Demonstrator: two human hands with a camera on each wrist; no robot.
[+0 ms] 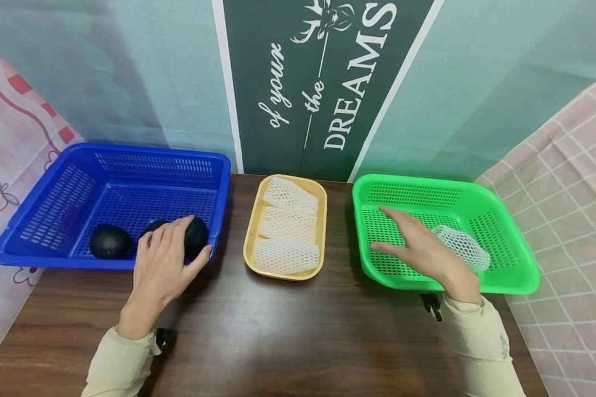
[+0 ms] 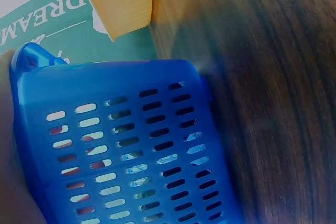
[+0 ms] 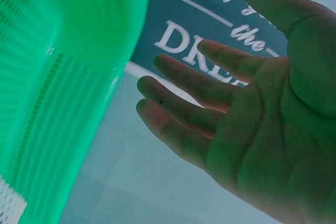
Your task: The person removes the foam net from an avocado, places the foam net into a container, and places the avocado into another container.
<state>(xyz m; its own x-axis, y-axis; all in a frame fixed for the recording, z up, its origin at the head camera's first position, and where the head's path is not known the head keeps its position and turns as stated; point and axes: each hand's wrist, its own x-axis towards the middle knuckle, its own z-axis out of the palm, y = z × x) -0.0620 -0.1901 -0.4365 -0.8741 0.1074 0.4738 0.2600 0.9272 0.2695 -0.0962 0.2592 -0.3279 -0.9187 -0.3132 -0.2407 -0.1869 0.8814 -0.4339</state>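
Observation:
At the near right corner of the blue basket [image 1: 151, 168], my left hand [image 1: 161, 256] grips a smooth black round object [image 1: 196, 238] between thumb and fingers. A second black round object [image 1: 109, 241] lies to the left in that basket, and another is partly hidden behind my fingers. The left wrist view shows mainly the basket's slotted outer wall [image 2: 121, 85]; the held object is out of sight there. My right hand [image 1: 424, 242] hovers over the green basket [image 1: 519, 248], fingers spread, palm bare in the right wrist view. Beside it lies a white foam net sleeve [image 1: 463, 248]; whether it is filled I cannot tell.
Between the baskets stands a small yellow tray [image 1: 248, 248] with three white foam net sleeves [image 1: 287, 256] laid flat. Everything rests on a dark wood table [image 1: 278, 342]. A printed cloth [image 1: 298, 88] hangs behind, and a pink checked cloth [image 1: 571, 220] lines the right side.

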